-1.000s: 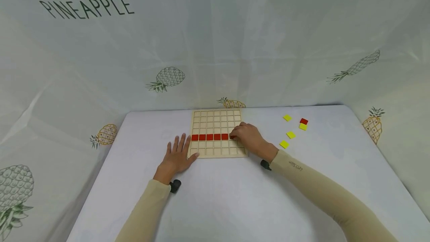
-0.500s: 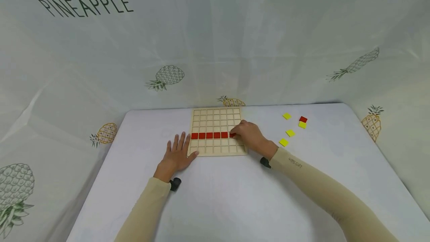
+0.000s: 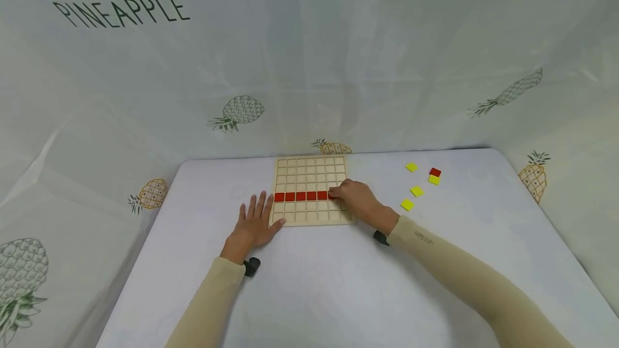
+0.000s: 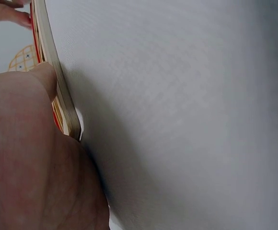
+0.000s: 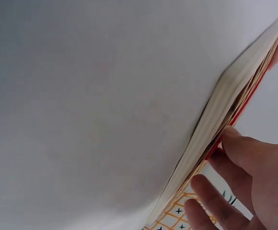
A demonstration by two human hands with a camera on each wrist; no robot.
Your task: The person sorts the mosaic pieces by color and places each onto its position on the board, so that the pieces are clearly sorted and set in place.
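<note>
A pale wooden grid board point(image 3: 309, 216) lies on the table, with a row of red square tiles point(image 3: 301, 196) across it. My left hand point(image 3: 251, 227) rests with fingers spread at the board's left edge, its thumb on the near left corner. At the right end of the red row, my right hand point(image 3: 358, 197) pinches another red tile point(image 5: 214, 150) between thumb and finger, right at the board's surface. That tile is mostly covered by the fingers in the head view. In the left wrist view, the left thumb point(image 4: 45, 79) presses on the board's edge.
Several yellow tiles point(image 3: 417, 191) lie loose on the white table point(image 3: 309, 283), right of the board. Among them, a red tile point(image 3: 436, 172) touches a yellow one point(image 3: 434, 180). A curtain point(image 3: 309, 58) printed with pineapples hangs behind the table.
My right fingers have shifted slightly at the end of the red row, and the tile under them looks closer in line with the row. The left hand stays put.
</note>
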